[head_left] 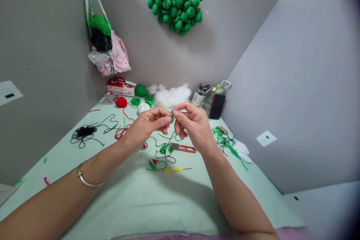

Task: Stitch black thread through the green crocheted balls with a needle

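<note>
My left hand [156,122] and my right hand [191,122] meet above the middle of the table, thumbs and forefingers pinched together. A small green crocheted piece [172,119] shows between them, mostly covered by the left fingers. Something thin and dark, seemingly black yarn, passes between the fingertips; a black strand [170,140] hangs below. Under the hands lie orange-handled thread snips [184,149], a green yarn bit [165,149] with black yarn over it, a small red and green crocheted piece [153,163] with a green tail, and a crochet hook with a yellow handle [173,170].
Black yarn [86,132] lies tangled at left, near a red yarn ball [121,102]. White stuffing [170,95], a pen cup [200,95] and a phone [216,107] stand at the back. Green scraps [226,138] lie right. Green crocheted balls [178,5] hang on the wall.
</note>
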A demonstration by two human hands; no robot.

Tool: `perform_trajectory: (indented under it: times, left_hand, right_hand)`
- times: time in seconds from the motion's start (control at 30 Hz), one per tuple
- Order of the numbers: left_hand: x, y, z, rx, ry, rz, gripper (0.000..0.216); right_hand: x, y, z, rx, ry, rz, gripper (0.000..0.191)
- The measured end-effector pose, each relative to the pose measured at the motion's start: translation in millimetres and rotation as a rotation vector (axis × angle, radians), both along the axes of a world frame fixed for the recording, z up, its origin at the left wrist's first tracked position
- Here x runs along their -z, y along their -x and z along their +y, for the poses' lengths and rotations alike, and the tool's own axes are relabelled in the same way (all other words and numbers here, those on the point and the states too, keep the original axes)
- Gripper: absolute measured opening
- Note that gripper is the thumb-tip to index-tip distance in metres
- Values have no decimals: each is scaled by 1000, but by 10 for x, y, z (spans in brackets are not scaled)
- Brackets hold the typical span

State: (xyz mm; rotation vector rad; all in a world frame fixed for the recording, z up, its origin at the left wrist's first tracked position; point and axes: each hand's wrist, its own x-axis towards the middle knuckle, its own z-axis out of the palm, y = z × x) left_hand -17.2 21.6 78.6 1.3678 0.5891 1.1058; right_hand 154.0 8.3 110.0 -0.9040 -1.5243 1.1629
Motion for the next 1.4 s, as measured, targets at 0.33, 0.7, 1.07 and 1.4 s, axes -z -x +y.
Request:
perform_trajectory:
  times: [0.33,0.7,1.07,1.4]
  left_hand:
    - [-65,7,-18,-93,62,-73,17]
    - [-128,203,127,-179,122,-232,13]
    - [-94,138,55,-131,-48,121,21]
    - [-70,144,70,-167,-24,113,20]
  right_hand:
    - [10,-57,34,45,-11,-10,23]
    - [-32,-156,68,64,-62,-70,18]
    - [-25,-157,63,74,-78,-62,21]
    - [-50,-124,45,48,-87,-72,20]
